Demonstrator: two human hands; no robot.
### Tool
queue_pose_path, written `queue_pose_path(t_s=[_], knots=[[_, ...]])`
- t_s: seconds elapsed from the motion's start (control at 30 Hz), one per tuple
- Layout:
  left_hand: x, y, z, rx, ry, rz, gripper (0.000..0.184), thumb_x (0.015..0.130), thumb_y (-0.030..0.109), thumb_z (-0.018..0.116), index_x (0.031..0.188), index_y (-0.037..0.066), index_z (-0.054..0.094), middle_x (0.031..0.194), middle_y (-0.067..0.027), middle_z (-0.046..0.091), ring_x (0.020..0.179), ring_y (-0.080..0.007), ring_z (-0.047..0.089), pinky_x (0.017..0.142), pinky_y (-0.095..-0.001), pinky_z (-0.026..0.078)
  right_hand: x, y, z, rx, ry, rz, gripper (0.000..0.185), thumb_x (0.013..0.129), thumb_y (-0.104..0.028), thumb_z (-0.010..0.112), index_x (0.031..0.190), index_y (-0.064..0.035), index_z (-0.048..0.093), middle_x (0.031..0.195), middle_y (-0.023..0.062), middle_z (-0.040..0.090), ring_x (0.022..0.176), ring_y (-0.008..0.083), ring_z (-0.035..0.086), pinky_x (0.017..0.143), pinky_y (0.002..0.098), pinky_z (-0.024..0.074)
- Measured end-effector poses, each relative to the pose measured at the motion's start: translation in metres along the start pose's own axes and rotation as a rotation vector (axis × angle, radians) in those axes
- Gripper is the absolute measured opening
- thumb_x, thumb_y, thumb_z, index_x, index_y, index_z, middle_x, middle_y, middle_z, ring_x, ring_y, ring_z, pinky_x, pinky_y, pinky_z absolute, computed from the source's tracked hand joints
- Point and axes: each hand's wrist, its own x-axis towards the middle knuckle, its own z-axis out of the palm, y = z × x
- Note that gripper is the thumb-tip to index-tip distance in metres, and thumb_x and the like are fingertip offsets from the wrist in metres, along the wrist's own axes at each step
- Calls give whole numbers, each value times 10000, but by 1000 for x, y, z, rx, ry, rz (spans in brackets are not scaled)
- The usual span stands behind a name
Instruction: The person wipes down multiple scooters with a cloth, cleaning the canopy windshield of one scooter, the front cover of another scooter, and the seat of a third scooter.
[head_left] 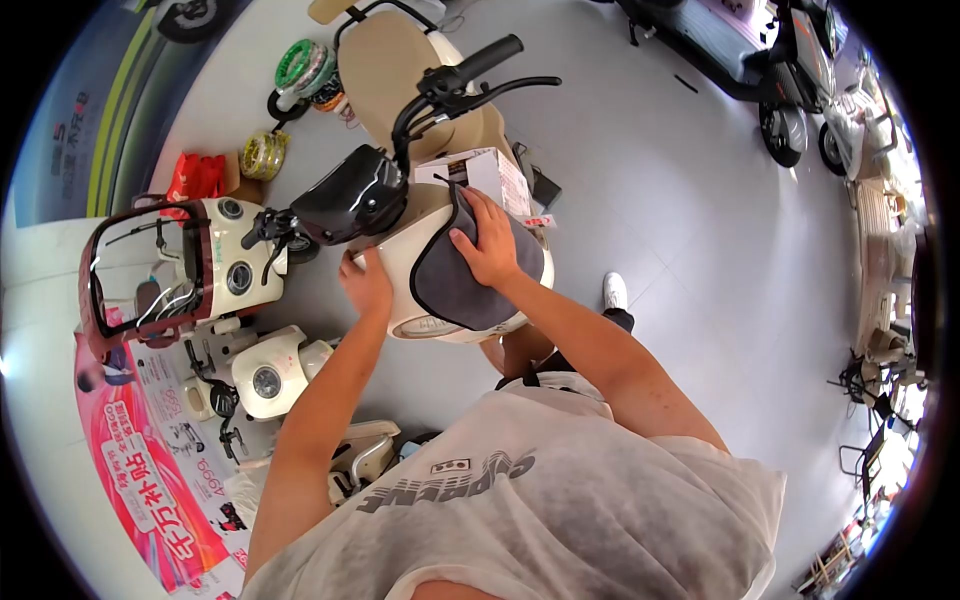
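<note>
A cream scooter (398, 268) stands in front of me, its black handlebar and display (350, 195) at the upper left of its body. A dark grey cloth with black edging (455, 275) is draped over the scooter's front panel. My right hand (487, 238) lies on the cloth, fingers spread, pressing it against the panel. My left hand (368, 285) rests on the panel's left edge, beside the cloth, with its fingers partly hidden behind the edge. A white box (475, 170) sits on the scooter behind the panel, below the tan seat (385, 75).
Another cream vehicle with a windshield (235, 250) stands at the left, a small cream scooter (270, 375) below it. A red poster (150, 480) lies lower left. Coiled rolls (300, 70) are near the wall. Dark scooters (700, 50) stand upper right.
</note>
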Motion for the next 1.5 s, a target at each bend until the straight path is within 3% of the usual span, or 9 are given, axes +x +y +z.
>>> queue_pose_path(t_s=[0.33, 0.5, 0.7, 0.9, 0.97, 1.03, 1.23, 1.33, 1.5], knots=[[8, -7, -3, -13, -84, -14, 735, 933, 553, 494, 1459, 41, 449, 1490, -220, 424, 1347, -395, 444, 1106, -444, 355, -97, 102, 8, -40, 220, 175, 664, 938, -364, 568, 1473, -3, 412, 1486, 215, 458, 1379, 416, 408, 1164, 467, 300], [2, -5, -9, -85, -85, -22, 708, 947, 504, 497, 1461, 21, 441, 1463, -244, 439, 1346, -382, 437, 1112, -420, 334, -172, 230, 52, 352, 426, 837, 677, 1006, -420, 555, 1500, 13, 389, 1506, 215, 448, 1396, 349, 429, 1162, 391, 324], [4, -14, -11, -256, -121, -64, 653, 975, 459, 504, 1453, 20, 430, 1396, -153, 481, 1262, -252, 466, 1092, -342, 333, -154, 314, 40, 1119, 397, 1284, 627, 1010, -412, 559, 1471, -3, 442, 1435, 158, 527, 1278, 264, 531, 1085, 358, 422], [-3, -14, -17, -439, -126, -115, 625, 1007, 457, 494, 1471, 45, 420, 1409, -99, 494, 1280, -216, 459, 1099, -331, 332, -191, 442, 83, 1122, 97, 1258, 505, 1034, -386, 495, 1401, -41, 528, 1248, 96, 641, 1092, 211, 625, 1000, 357, 493], [-4, -10, -21, -435, -125, -164, 638, 1012, 459, 495, 1483, 38, 406, 1426, -98, 486, 1297, -215, 449, 1108, -328, 321, -197, 439, 84, 1169, 63, 1153, 499, 1044, -401, 465, 1377, -42, 556, 1236, 101, 647, 1107, 230, 619, 993, 359, 493], [-7, -9, -22, -323, -111, -121, 654, 1015, 466, 492, 1496, 35, 390, 1441, -102, 479, 1307, -221, 445, 1115, -325, 313, -201, 407, 61, 1497, 197, 1617, 487, 1051, -399, 458, 1372, -48, 562, 1240, 116, 646, 1119, 241, 618, 985, 356, 494], [1, -13, -15, -316, -70, -33, 625, 1009, 450, 496, 1486, 51, 430, 1454, -93, 490, 1296, -212, 471, 1108, -306, 327, -181, 282, 57, 1225, 610, 1466, 572, 1048, -472, 412, 1465, -83, 451, 1372, 131, 572, 1235, 274, 580, 1043, 384, 485], [-4, -13, -19, -234, -106, -23, 657, 998, 469, 514, 1493, 46, 425, 1460, -117, 489, 1294, -219, 468, 1107, -305, 320, -220, 299, 79, 1015, 384, 1276, 596, 1042, -498, 400, 1481, -97, 441, 1413, 136, 552, 1251, 289, 572, 1067, 383, 464], [-30, 24, -8, 183, 401, 22, 391, 927, 401, 594, 1084, 44, 570, 1112, -191, 579, 1099, -407, 541, 921, -509, 435, -116, 141, 51, 1430, 292, 1127, 639, 1034, -552, 363, 1494, -114, 428, 1449, 122, 532, 1286, 301, 546, 1094, 416, 444]])
